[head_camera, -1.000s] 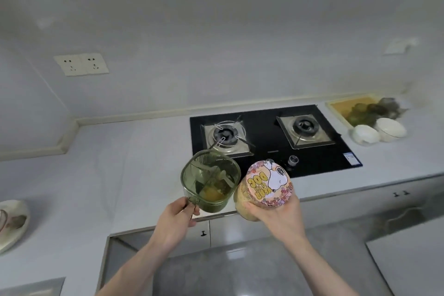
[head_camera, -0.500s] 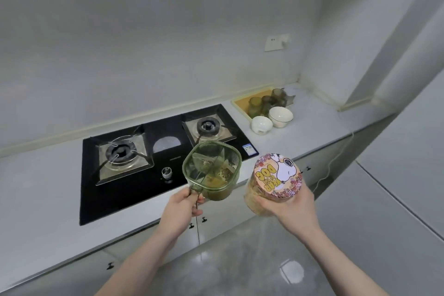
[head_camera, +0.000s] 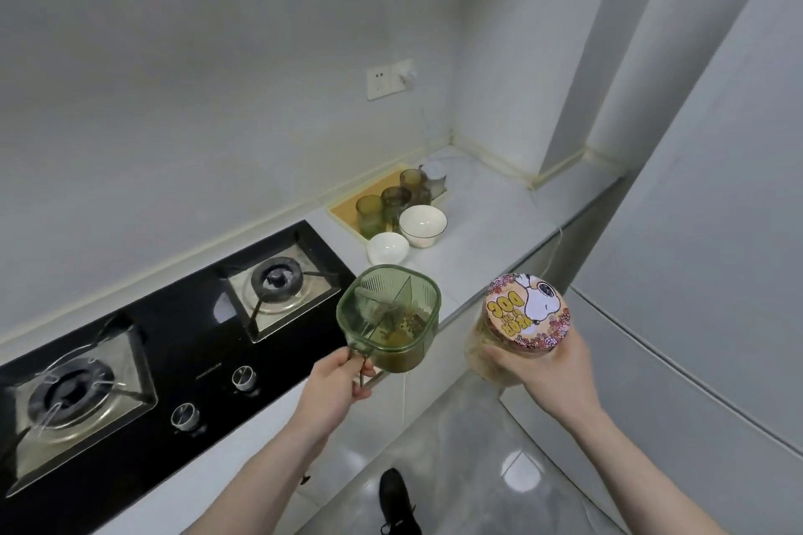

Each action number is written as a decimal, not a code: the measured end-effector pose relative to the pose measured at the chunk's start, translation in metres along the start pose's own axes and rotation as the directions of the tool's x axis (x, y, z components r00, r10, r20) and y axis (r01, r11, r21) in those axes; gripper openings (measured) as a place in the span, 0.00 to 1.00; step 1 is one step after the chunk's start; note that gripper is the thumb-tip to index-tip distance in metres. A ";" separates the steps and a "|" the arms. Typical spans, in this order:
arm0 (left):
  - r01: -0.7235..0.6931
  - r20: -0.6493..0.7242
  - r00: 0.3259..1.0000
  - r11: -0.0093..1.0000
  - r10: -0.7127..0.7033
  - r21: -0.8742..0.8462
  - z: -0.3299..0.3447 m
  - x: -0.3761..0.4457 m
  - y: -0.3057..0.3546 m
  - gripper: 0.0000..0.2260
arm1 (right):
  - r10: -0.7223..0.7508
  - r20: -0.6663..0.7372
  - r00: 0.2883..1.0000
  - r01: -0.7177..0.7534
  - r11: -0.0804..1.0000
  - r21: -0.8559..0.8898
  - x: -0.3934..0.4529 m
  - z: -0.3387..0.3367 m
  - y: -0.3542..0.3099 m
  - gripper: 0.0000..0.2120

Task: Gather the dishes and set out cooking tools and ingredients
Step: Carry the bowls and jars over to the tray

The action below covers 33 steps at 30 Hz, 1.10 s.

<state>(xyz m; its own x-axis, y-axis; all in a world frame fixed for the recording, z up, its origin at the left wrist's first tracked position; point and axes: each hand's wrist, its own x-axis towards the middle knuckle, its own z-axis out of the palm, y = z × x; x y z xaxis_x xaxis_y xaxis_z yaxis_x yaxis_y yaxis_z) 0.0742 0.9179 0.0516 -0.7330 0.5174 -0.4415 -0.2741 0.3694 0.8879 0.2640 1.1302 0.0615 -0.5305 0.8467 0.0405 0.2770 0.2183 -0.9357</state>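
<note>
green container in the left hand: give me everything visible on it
The green container is translucent plastic, squarish with rounded corners, open-topped, with inner dividers splitting it into compartments. Yellowish and dark granular contents lie at the bottom. It tilts slightly, held in the air over the counter's front edge, by the stove. The left hand grips its small side handle; nothing else touches it.

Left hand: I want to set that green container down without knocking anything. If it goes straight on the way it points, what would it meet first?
Probably the small white bowl; it sits just beyond the green container the left hand holds. Depth is unclear.
</note>
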 end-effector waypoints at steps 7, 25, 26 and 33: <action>-0.011 0.001 1.000 1.000 0.011 0.010 0.022 0.097 0.032 0.12 | 0.052 -0.032 0.998 -0.052 0.998 -0.017 0.105 0.001 0.009 0.37; -0.061 -0.070 0.995 0.997 0.064 0.044 0.046 0.225 0.115 0.14 | 0.236 -0.124 0.964 -0.248 0.965 -0.085 0.317 0.034 0.034 0.37; -0.060 -0.096 0.993 0.998 0.063 0.036 0.052 0.230 0.119 0.14 | 0.241 -0.117 0.963 -0.252 0.964 -0.086 0.334 0.036 0.037 0.38; -0.045 -0.229 0.973 0.999 0.039 -0.019 0.086 0.257 0.144 0.13 | 0.274 -0.071 0.959 -0.278 0.959 -0.055 0.424 0.044 0.060 0.32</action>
<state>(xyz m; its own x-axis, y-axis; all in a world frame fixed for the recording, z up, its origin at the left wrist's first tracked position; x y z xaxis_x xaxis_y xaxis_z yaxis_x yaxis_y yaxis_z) -0.0995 1.1705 0.0547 -0.8662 0.3413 -0.3651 -0.2528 0.3309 0.9092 0.0204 1.4804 0.0065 -0.3763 0.9062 -0.1930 0.4573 0.0005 -0.8893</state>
